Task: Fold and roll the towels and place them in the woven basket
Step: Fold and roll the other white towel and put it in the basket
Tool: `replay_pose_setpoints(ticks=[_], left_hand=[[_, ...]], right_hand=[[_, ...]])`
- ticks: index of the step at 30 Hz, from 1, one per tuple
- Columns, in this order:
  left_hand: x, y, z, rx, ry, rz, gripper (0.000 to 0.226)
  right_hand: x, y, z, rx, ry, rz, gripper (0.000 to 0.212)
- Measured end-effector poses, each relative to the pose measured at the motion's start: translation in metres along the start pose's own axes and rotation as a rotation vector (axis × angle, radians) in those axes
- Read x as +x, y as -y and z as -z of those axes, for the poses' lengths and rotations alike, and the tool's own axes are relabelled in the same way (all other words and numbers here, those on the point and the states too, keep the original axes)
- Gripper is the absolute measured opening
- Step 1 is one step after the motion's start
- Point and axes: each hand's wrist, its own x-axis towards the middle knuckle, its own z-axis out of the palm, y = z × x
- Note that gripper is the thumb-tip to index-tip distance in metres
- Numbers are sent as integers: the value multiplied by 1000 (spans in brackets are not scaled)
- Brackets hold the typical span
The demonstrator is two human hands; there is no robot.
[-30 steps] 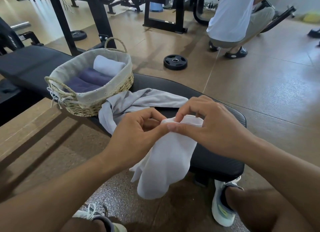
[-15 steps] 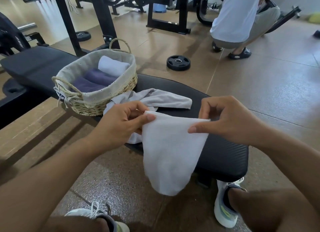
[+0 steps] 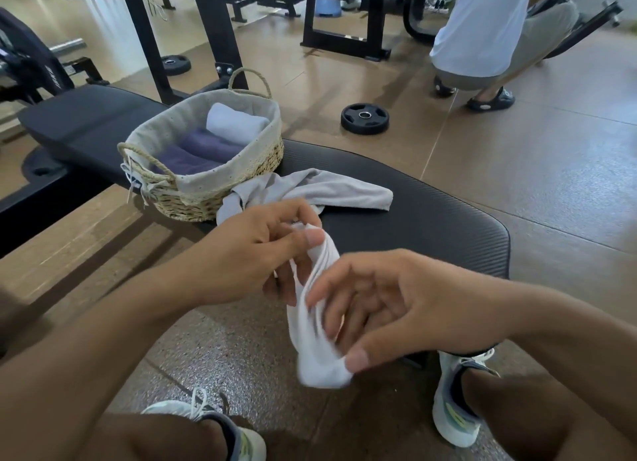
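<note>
Both hands hold a small white towel above the near end of a gym bench.

On the black padded bench (image 3: 396, 198), the lined woven straw basket (image 3: 206, 184) holds two rolled purple towels (image 3: 203, 153) and one rolled white one (image 3: 234, 122); just beside it lies a crumpled grey towel (image 3: 327, 193). The left hand (image 3: 248, 257) pinches the top of the white towel (image 3: 319, 343), which hangs gathered; the right hand (image 3: 396, 305) curls around its lower part, thumb pressing the bottom.
</note>
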Motion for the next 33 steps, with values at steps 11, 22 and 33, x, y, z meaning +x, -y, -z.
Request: replay_pose_setpoints(ticks=[11,22,33], left_hand=[[-11,-4,-8,543,87,-297,33],[-17,-23,17,182,113,-265,50],[-1,0,39,75,-222,-215,33]], right_hand=[[18,-29,22,-580,-212,-63,53],[25,-36,4,-549,-209,-20,53],[-2,-34,38,-595,-346,-103,21]])
